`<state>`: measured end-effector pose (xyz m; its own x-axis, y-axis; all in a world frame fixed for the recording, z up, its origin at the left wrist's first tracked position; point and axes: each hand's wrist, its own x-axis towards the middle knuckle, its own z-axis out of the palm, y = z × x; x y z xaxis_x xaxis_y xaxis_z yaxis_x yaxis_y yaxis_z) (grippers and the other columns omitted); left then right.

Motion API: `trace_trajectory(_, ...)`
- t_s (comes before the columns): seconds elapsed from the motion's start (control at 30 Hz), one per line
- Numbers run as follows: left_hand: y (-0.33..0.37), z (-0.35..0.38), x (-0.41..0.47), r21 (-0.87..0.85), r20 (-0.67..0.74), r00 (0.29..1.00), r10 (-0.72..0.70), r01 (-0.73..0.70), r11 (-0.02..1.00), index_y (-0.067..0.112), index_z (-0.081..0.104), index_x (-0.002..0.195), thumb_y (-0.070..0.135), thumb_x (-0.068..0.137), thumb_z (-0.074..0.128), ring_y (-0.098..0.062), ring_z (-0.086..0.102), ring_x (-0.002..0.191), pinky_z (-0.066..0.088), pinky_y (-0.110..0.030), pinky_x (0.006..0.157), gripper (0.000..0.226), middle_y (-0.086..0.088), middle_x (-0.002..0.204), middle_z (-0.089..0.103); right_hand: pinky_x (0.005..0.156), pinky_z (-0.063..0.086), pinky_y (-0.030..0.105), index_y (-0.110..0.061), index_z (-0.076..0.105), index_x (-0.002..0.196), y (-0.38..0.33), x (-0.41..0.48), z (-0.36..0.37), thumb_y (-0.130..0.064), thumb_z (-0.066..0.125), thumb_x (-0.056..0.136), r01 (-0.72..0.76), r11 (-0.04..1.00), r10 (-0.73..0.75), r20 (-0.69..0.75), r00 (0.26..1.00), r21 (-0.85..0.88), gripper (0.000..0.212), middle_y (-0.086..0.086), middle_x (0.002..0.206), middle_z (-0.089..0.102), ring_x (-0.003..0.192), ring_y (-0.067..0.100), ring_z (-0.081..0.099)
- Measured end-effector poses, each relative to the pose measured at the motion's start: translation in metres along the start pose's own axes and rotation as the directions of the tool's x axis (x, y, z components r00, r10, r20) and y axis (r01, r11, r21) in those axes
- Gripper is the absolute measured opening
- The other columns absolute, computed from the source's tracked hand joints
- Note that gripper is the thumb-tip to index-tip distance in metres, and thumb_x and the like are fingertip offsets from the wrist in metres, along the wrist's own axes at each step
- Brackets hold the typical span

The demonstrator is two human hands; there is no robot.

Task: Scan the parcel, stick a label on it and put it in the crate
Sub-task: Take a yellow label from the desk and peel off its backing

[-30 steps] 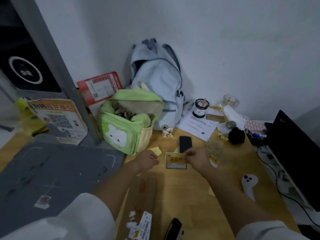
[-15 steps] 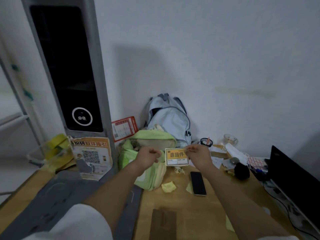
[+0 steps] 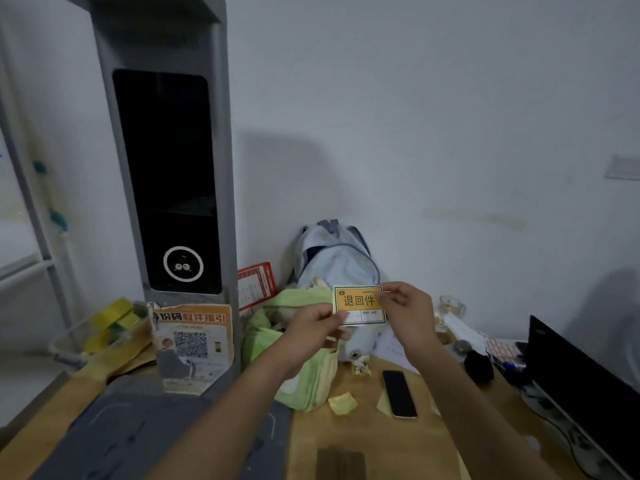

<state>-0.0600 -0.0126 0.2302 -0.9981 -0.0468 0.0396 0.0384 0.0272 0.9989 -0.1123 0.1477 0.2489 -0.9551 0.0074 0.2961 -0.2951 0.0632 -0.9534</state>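
Observation:
I hold an orange and white label (image 3: 359, 305) with black characters up in front of me, above the table. My left hand (image 3: 313, 330) pinches its lower left corner and my right hand (image 3: 405, 308) pinches its upper right edge. The brown parcel (image 3: 341, 463) lies flat on the wooden table at the bottom edge of the view, only its far end showing. A tall grey scanner tower (image 3: 166, 174) with a dark screen stands at the left, over a grey scanning mat (image 3: 138, 434). No crate is in view.
A green bag (image 3: 304, 375) and a pale blue backpack (image 3: 336, 258) stand against the wall. A black phone (image 3: 399, 393) and yellow paper scraps (image 3: 342, 403) lie on the table. A black monitor (image 3: 581, 386) stands at the right; a clear tray with yellow tape (image 3: 100, 327) at the left.
Both hands have lifted the label from the table up to chest height. The view has tilted upward, so the scanner tower now shows and most of the parcel has dropped out of view.

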Motion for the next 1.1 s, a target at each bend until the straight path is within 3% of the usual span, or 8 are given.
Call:
trace_trajectory(0.17, 0.034, 0.001, -0.02, -0.25, -0.088, 0.994, 0.069, -0.089, 0.964, 0.009, 0.065, 0.077, 0.014, 0.086, 0.063, -0.009, 0.065, 0.059, 0.047, -0.02, 0.049, 0.01, 0.0, 0.07, 0.069, 0.054, 0.051, 0.011, -0.019, 0.067, 0.08, -0.038, -0.013, -0.01, -0.002, 0.063, 0.088, 0.106, 0.993, -0.104, -0.03, 0.994, 0.05, 0.02, 0.001, 0.075, 0.071, 0.059, -0.003, 0.066)
trace_trajectory(0.37, 0.059, 0.031, -0.057, -0.463, -0.09, 0.993, 0.077, -0.11, 0.879, 0.005, 0.067, 0.073, 0.017, 0.066, 0.069, -0.006, 0.057, 0.047, 0.042, -0.016, 0.038, 0.014, -0.003, 0.056, 0.062, 0.057, 0.056, 0.017, -0.019, 0.065, 0.096, -0.076, -0.048, -0.023, 0.003, 0.065, 0.085, 0.285, 0.953, -0.266, -0.167, 0.949, 0.104, 0.024, 0.004, 0.069, 0.071, 0.063, 0.005, 0.069)
trace_trajectory(0.53, 0.062, 0.055, -0.075, -0.635, -0.083, 0.993, 0.088, -0.12, 0.763, 0.0, 0.075, 0.064, 0.023, 0.051, 0.083, -0.013, 0.067, 0.048, 0.053, -0.018, 0.041, 0.028, -0.015, 0.063, 0.071, 0.062, 0.057, 0.019, -0.044, 0.06, 0.099, -0.08, -0.069, -0.029, -0.002, 0.069, 0.083, 0.4, 0.916, -0.392, -0.278, 0.877, -0.03, 0.046, -0.017, 0.094, 0.071, 0.081, 0.008, 0.07)
trace_trajectory(0.63, 0.062, 0.059, -0.076, -0.641, -0.13, 0.987, 0.094, -0.156, 0.751, 0.003, 0.076, 0.064, 0.038, 0.012, 0.095, -0.014, 0.068, 0.049, 0.053, -0.019, 0.041, 0.066, -0.014, 0.064, 0.073, 0.08, 0.054, 0.026, -0.042, 0.061, 0.114, -0.075, -0.079, -0.033, -0.015, 0.072, 0.083, 0.502, 0.814, -0.577, -0.311, 0.755, -0.293, 0.043, -0.019, 0.114, 0.063, 0.108, 0.007, 0.061)
trace_trajectory(0.77, 0.064, 0.064, -0.074, -0.578, -0.187, 0.974, 0.131, -0.217, 0.786, 0.011, 0.074, 0.059, 0.047, 0.01, 0.092, -0.011, 0.068, 0.053, 0.052, -0.021, 0.041, 0.063, -0.009, 0.066, 0.073, 0.081, 0.055, 0.047, -0.023, 0.076, 0.095, -0.07, -0.086, -0.035, -0.035, 0.067, 0.078, 0.618, 0.621, -0.768, -0.217, 0.603, -0.482, 0.022, -0.008, 0.118, 0.063, 0.114, 0.017, 0.058)
trace_trajectory(0.93, 0.066, 0.07, -0.069, -0.611, -0.124, 0.984, 0.126, -0.175, 0.772, 0.014, 0.072, 0.058, 0.045, 0.017, 0.092, -0.009, 0.069, 0.06, 0.052, -0.022, 0.045, 0.055, -0.004, 0.067, 0.071, 0.094, 0.046, 0.058, -0.039, 0.076, 0.09, -0.07, -0.086, -0.032, -0.065, 0.057, 0.077, 0.554, 0.679, -0.691, -0.165, 0.703, -0.482, 0.035, -0.011, 0.138, 0.054, 0.139, 0.016, 0.039)
trace_trajectory(1.03, 0.071, 0.073, -0.067, -0.637, -0.097, 0.988, 0.121, -0.155, 0.755, 0.016, 0.071, 0.054, 0.041, 0.027, 0.093, -0.007, 0.065, 0.052, 0.051, -0.019, 0.045, 0.043, -0.001, 0.058, 0.067, 0.104, 0.041, 0.042, -0.038, 0.076, 0.093, -0.066, -0.08, -0.03, -0.068, 0.048, 0.083, 0.573, 0.7, -0.671, -0.12, 0.731, -0.426, 0.042, -0.013, 0.133, 0.058, 0.136, 0.011, 0.041)
trace_trajectory(1.1, 0.072, 0.074, -0.067, -0.665, -0.097, 0.99, 0.105, -0.143, 0.733, 0.015, 0.07, 0.053, 0.03, 0.051, 0.082, -0.008, 0.061, 0.052, 0.05, -0.018, 0.048, 0.019, -0.003, 0.061, 0.062, 0.097, 0.043, 0.028, -0.036, 0.076, 0.098, -0.067, -0.079, -0.029, -0.069, 0.047, 0.083, 0.572, 0.71, -0.645, -0.055, 0.762, -0.41, 0.046, -0.021, 0.118, 0.064, 0.12, 0.001, 0.053)
